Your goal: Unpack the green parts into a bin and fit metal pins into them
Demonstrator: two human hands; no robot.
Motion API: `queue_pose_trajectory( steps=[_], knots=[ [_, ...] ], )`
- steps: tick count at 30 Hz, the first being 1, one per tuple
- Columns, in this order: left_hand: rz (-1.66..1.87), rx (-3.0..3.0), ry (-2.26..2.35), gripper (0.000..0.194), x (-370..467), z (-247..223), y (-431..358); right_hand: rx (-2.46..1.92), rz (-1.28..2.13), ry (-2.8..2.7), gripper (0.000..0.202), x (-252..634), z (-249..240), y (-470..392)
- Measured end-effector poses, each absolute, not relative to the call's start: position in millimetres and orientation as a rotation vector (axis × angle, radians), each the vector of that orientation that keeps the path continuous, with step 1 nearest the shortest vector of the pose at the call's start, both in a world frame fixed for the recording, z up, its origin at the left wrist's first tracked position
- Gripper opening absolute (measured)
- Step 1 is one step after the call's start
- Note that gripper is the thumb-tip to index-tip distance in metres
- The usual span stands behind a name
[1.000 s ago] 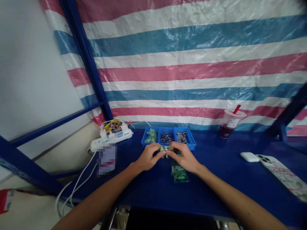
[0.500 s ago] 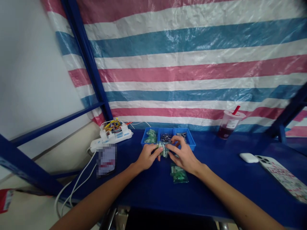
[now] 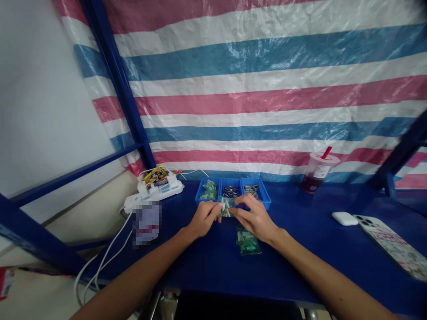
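Between my two hands is a small clear plastic bag [image 3: 226, 207] with small metal pieces inside. My left hand [image 3: 202, 218] pinches its left edge between thumb and fingers. At the bag's right side, my right hand [image 3: 255, 218] closes its fingertips on the plastic. Just behind stands a blue three-part tray [image 3: 266, 195]. Its left part holds green-tinted plastic bags [image 3: 209, 190], the middle one dark screw-like pieces [image 3: 231, 191], the right one grey metal pieces [image 3: 251, 190]. Green-tinted filled bags [image 3: 248, 243] lie on the table below my right hand.
A white power strip [image 3: 155, 195] with cables and a blurred phone-like object [image 3: 147, 223] are at the left. On the right are a lidded drink cup [image 3: 316, 173], a white earbud case [image 3: 344, 218] and a phone [image 3: 392, 244]. Blue metal posts [image 3: 120, 84] frame the striped sheet.
My right hand has lowered its raised fingers onto the bag's right side. The bag now lies flatter between my hands, and more of the tray's right part shows.
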State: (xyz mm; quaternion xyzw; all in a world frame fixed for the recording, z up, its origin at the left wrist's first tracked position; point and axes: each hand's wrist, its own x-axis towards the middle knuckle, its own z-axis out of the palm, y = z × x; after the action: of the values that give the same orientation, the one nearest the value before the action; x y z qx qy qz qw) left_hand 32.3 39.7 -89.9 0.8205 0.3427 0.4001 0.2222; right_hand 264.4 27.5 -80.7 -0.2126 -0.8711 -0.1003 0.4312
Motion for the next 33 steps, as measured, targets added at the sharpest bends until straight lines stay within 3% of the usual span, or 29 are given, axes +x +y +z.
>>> queue_pose_trajectory(
  steps=[2,6,11,15,17,20,22,26,29,33],
  knots=[
    [1.170,2.240,0.954,0.052,32.5,-88.9,39.8,-0.514,-0.220,-2.144,0.018,265.4,-80.6,28.2],
    [1.366,2.172,0.956,0.022,34.1,-88.9,43.4,-0.503,-0.084,-2.077,0.018,265.8,-78.9,29.9],
    [1.549,2.312,0.943,0.031,37.1,-87.9,46.3,-0.564,0.147,-1.970,0.010,261.6,-77.0,28.8],
    [1.419,2.409,0.859,0.011,38.1,-85.4,44.2,-0.671,0.300,-1.915,0.007,257.3,-79.2,27.2],
    [1.368,2.395,0.872,0.014,38.0,-84.9,43.0,-0.731,0.369,-1.918,0.009,255.8,-82.5,27.7],
    [1.308,2.347,0.944,0.019,37.4,-84.5,41.3,-0.772,0.467,-1.934,0.043,254.6,-88.1,29.1],
    [1.281,2.305,0.950,0.019,37.2,-84.0,40.5,-0.755,0.445,-1.949,0.055,254.9,-89.9,29.5],
    [1.259,2.232,0.953,0.022,37.1,-83.9,40.5,-0.702,0.183,-2.092,0.044,259.5,-87.4,29.5],
    [1.279,2.157,0.962,0.019,37.5,-84.9,41.2,-0.710,0.016,-2.196,0.047,264.8,-87.1,32.7],
    [1.225,2.071,0.926,0.046,38.2,-85.5,40.9,-0.727,-0.074,-2.222,0.051,268.9,-92.1,39.2]
  ],
)
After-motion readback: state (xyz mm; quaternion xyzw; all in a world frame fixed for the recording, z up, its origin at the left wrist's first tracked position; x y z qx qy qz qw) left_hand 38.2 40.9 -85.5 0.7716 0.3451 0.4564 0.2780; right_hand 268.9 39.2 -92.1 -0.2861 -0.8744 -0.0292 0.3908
